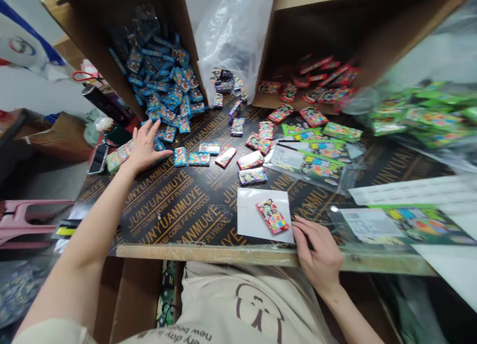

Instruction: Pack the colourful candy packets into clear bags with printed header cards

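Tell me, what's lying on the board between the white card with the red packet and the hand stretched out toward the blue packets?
Head view: between the white card and the left hand, loose small packets lie on printed plywood.

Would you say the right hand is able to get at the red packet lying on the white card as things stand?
Probably yes: the right hand rests at the white card edge, right beside the red packet, and nothing lies between them.

Place: small packing workroom | Bench: bare plywood board (179, 210) stamped with maker's print, used as worktop | Stock: open cardboard boxes (112, 16) at top of frame, filled with small packets (167, 85) | Supplies: plastic bags (231, 31) at top centre, printed cards (406, 224) stacked at right
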The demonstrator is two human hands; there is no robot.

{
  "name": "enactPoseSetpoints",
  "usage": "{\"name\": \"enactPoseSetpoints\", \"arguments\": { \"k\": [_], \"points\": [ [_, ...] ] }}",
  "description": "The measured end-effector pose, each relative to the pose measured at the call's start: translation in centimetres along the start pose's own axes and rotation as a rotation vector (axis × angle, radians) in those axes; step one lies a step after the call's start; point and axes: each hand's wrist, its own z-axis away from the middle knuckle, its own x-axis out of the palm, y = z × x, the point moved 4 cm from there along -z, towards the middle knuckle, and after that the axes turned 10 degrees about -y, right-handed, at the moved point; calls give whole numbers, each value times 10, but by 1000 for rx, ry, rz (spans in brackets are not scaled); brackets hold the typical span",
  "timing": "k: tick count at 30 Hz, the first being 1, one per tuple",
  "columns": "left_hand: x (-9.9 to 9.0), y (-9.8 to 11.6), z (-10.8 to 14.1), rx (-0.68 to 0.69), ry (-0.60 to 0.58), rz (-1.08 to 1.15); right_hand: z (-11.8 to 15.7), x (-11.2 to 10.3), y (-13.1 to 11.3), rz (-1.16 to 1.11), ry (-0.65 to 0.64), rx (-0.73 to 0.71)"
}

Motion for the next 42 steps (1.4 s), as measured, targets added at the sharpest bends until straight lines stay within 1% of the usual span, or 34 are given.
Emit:
{"name": "enactPoseSetpoints", "arguments": {
  "k": [2,3,4,5,6,7,9,11,14,17,19,21,24,27,28,30,32,33,34,36,37,38,39,40,42],
  "points": [
    [24,42,0,100,-73,64,1,-1,-2,-18,-9,47],
    [40,59,0,112,-138,96,1,-2,-2,-27,-20,76],
    [57,74,1,93,-198,123,1,-2,-3,-39,-37,106],
    [73,85,1,48,-235,140,0,-2,-2,-52,-57,136],
    [87,94,1,-7,-244,149,-2,-2,0,-64,-77,165],
    [98,101,2,-56,-226,153,-7,-3,2,-67,-93,191],
    [109,112,3,-116,-175,181,-21,-6,9,-26,-130,219],
    [109,119,8,-151,-139,254,-45,-9,19,82,-194,218],
    [96,127,27,-167,-84,372,-89,-10,40,295,-362,201],
    [88,136,61,-66,-64,474,-123,-8,62,473,-608,165],
    [89,140,87,6,-71,557,-132,-5,71,532,-732,161],
    [92,141,112,25,-56,640,-133,-5,74,564,-770,174],
    [91,140,141,-25,-18,803,-130,-10,71,600,-742,175],
    [87,143,157,-94,-44,1121,-130,-26,65,629,-686,193],
    [85,145,160,-117,-63,1259,-131,-34,61,630,-637,205],
    [84,153,164,-166,-111,1553,-131,-49,44,567,-477,201],
    [86,168,166,-216,-213,1823,-124,-58,12,396,-315,110],
    [88,178,167,-227,-294,1945,-118,-57,-9,282,-280,20],
    [89,189,169,-221,-394,2054,-109,-52,-31,167,-288,-91],
    [89,212,174,-164,-614,2219,-86,-34,-75,-35,-420,-376],
    [87,222,177,-122,-701,2273,-75,-24,-93,-97,-472,-508],
    [85,229,180,-86,-759,2308,-64,-15,-107,-135,-512,-618],
    [82,233,183,-62,-784,2329,-56,-7,-116,-152,-525,-694],
    [79,235,186,-48,-786,2343,-51,-1,-121,-153,-521,-737],
    [74,236,192,-31,-760,2376,-46,6,-122,-157,-499,-777]
  ]
}}
